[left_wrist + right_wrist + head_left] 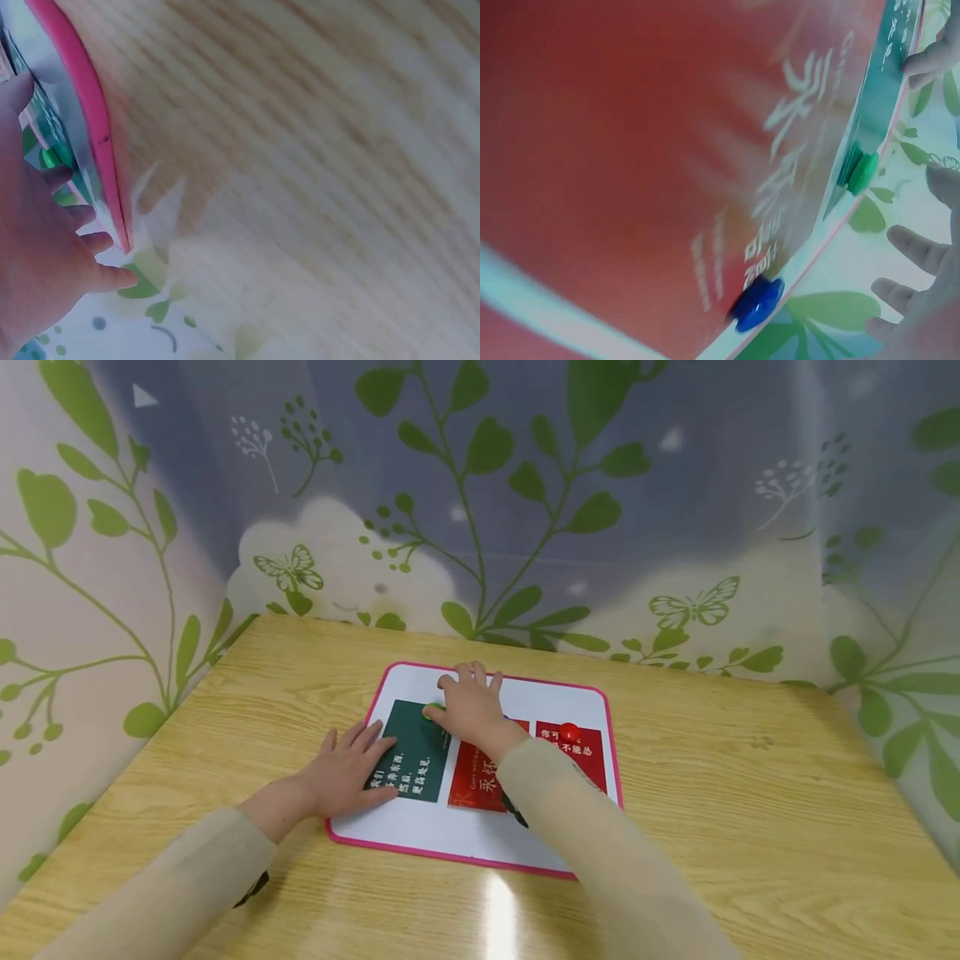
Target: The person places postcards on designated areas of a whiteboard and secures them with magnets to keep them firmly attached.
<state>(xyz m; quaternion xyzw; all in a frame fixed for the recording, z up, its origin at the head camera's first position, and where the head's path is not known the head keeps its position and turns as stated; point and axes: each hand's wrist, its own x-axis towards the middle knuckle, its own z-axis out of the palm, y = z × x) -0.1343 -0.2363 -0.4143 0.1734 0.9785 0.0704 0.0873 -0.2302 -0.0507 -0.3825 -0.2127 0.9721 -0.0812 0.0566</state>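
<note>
A whiteboard (450, 832) with a pink rim lies on the table, bearing a dark green card (417, 756) and two red cards, one in the middle (476, 775) and one at the right (595, 762). My left hand (347, 777) rests at the board's left side, its spread fingers on the green card. Over the board's upper part, my right hand (474, 706) has its fingers extended, the thumb beside a green round magnet (864, 174) on the green card. A blue magnet (759, 304) sits on the middle card, mostly hidden in the head view. The right card carries a red magnet (569, 732).
The wooden table (750, 810) extends around the board on all sides. Behind it and at both sides hangs a curtain-like backdrop (330, 527) printed with green leaves and butterflies. Light glares off the table near its front.
</note>
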